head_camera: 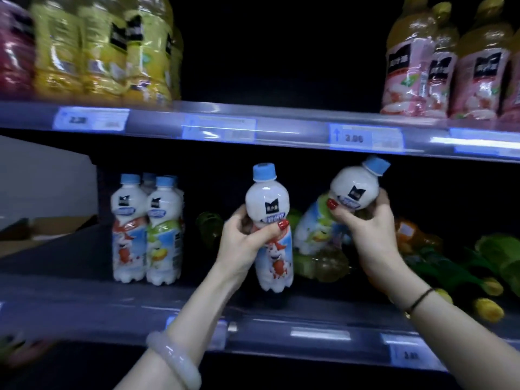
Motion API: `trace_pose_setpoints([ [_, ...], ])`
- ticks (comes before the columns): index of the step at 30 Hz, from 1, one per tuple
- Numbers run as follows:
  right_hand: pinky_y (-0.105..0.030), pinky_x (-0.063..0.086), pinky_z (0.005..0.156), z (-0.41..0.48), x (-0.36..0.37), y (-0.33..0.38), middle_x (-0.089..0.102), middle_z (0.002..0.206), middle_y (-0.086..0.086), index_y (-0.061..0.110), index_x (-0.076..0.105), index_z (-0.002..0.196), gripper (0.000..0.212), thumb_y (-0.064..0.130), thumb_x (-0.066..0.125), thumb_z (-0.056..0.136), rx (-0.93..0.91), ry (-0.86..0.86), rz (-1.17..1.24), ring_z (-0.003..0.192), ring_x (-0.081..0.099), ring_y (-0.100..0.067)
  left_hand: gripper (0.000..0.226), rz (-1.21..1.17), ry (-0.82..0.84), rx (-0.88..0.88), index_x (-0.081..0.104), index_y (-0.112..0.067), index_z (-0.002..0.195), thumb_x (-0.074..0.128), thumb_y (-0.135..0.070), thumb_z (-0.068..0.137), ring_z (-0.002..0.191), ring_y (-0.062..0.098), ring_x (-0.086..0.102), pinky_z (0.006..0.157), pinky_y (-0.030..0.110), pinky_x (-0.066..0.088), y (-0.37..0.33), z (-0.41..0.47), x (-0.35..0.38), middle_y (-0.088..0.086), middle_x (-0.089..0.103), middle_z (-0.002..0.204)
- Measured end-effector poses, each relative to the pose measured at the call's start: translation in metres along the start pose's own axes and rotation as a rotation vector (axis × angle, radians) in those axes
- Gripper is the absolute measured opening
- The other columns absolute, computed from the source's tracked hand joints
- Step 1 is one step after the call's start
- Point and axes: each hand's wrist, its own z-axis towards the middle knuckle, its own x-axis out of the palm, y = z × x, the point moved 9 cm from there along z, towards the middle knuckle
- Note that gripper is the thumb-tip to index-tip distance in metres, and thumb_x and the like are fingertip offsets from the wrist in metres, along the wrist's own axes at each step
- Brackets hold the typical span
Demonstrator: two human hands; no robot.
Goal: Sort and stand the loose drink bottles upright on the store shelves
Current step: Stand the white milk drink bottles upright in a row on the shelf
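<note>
Head view: two white milk-drink bottles are held in front of the lower shelf (112,302), one per hand.

The left hand (242,237) is clenched around the strawberry-label bottle (271,235). The grip is taken at the waist, just under the rounded shoulder; the thumb is laid across the front of the label and the fingers are wrapped behind. The bottle is held upright, blue cap uppermost, with its base just above the lower shelf near the front edge; contact with the shelf cannot be told.

The right hand (368,235) is closed on the green-label bottle (337,212). The grip is taken at the neck-side shoulder, with the thumb on the front and the fingers over the far side. This bottle is tilted, cap up and to the right, and its lower body extends down-left from the grip, above the fallen bottles.

Count on the lower shelf, left of the held pair: two standing milk bottles (146,232) are seen in front, one strawberry label and one green label, touching; further caps are seen behind them, number not clear.

To the right of the held pair, a heap of lying green and yellow bottles (450,266) is noted; exact count cannot be told. Two yellow caps are visible at the heap's front.

On the upper shelf (281,119), yellow bottles stand at left and pink-label bottles at right, blurred.
</note>
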Motion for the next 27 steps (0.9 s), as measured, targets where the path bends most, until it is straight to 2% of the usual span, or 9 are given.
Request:
trace_pose_setpoints([
  [2,-0.035,0.056,0.086,-0.012,0.030,-0.014,0.066,0.112,-0.010,0.012,0.050,0.120,0.061,0.006,0.077,0.065,0.111,-0.016,0.140,0.103,0.065,-0.024,0.039,0.034,-0.036,0.007,0.065,-0.011,0.093,0.078,-0.014,0.056,0.078,0.013,0.070,0.068,0.025,0.055,-0.009,-0.003,-0.026,0.000,0.074,0.082],
  [4,-0.043,0.054,0.089,-0.016,0.062,-0.024,0.066,0.111,-0.011,0.013,0.050,0.118,0.062,0.011,0.075,0.062,0.184,-0.041,0.218,0.105,0.064,-0.028,0.034,0.107,-0.092,0.004,0.064,-0.012,0.091,0.077,-0.014,0.059,0.080,0.012,0.069,0.068,0.022,0.055,-0.013,-0.005,-0.052,0.001,0.073,0.086],
  [8,-0.035,0.055,0.086,-0.015,0.126,-0.036,0.064,0.111,-0.010,0.013,0.048,0.119,0.057,-0.003,0.075,0.071,0.230,-0.009,0.283,0.098,0.064,-0.021,0.040,0.329,-0.181,-0.011,0.060,-0.006,0.102,0.081,-0.008,0.068,0.086,0.012,0.065,0.067,0.013,0.054,-0.011,-0.006,-0.096,0.006,0.069,0.097],
  [12,-0.029,0.052,0.087,-0.013,0.178,-0.053,0.060,0.110,-0.011,0.012,0.046,0.116,0.054,-0.007,0.073,0.073,0.231,0.049,0.157,0.098,0.060,-0.020,0.047,0.344,-0.224,-0.015,0.058,-0.003,0.112,0.079,-0.013,0.071,0.091,0.009,0.066,0.070,0.013,0.054,-0.006,-0.006,-0.119,0.007,0.069,0.105],
  [15,-0.005,0.044,0.075,-0.019,0.203,-0.069,0.057,0.109,-0.009,0.001,0.045,0.122,0.050,-0.006,0.067,0.077,0.222,0.174,-0.069,0.100,0.054,-0.017,0.038,0.381,-0.247,-0.011,0.058,-0.007,0.105,0.077,-0.015,0.073,0.083,0.002,0.062,0.063,0.007,0.049,-0.007,-0.005,-0.122,-0.001,0.067,0.094],
  [16,-0.002,0.043,0.070,-0.023,0.207,-0.075,0.056,0.107,-0.008,0.001,0.045,0.122,0.048,-0.006,0.065,0.079,0.238,0.223,-0.128,0.099,0.054,-0.017,0.035,0.386,-0.258,-0.015,0.058,-0.008,0.103,0.076,-0.014,0.073,0.081,0.001,0.061,0.061,0.007,0.048,-0.006,-0.004,-0.123,-0.002,0.066,0.091],
  [22,-0.025,0.049,0.078,-0.027,0.196,-0.090,0.060,0.108,-0.010,0.005,0.045,0.123,0.050,-0.003,0.065,0.077,0.292,0.319,-0.211,0.098,0.058,-0.019,0.029,0.413,-0.222,-0.034,0.060,-0.009,0.100,0.074,-0.010,0.074,0.074,-0.002,0.061,0.056,0.003,0.045,-0.001,0.005,-0.124,-0.007,0.066,0.083],
  [25,-0.019,0.047,0.071,-0.026,0.194,-0.084,0.059,0.105,-0.004,0.010,0.046,0.123,0.053,0.000,0.068,0.076,0.303,0.356,-0.233,0.088,0.057,-0.010,0.028,0.396,-0.160,-0.030,0.063,-0.011,0.099,0.075,-0.011,0.074,0.072,-0.008,0.064,0.060,0.005,0.047,-0.005,0.004,-0.120,-0.008,0.069,0.085],
  [27,-0.014,0.043,0.067,-0.026,0.195,-0.082,0.059,0.105,-0.002,0.010,0.047,0.125,0.054,0.000,0.069,0.076,0.299,0.386,-0.232,0.092,0.057,-0.010,0.027,0.363,-0.125,-0.001,0.063,-0.014,0.096,0.077,-0.010,0.073,0.077,-0.007,0.066,0.065,0.009,0.049,-0.012,0.000,-0.120,-0.007,0.070,0.088],
])
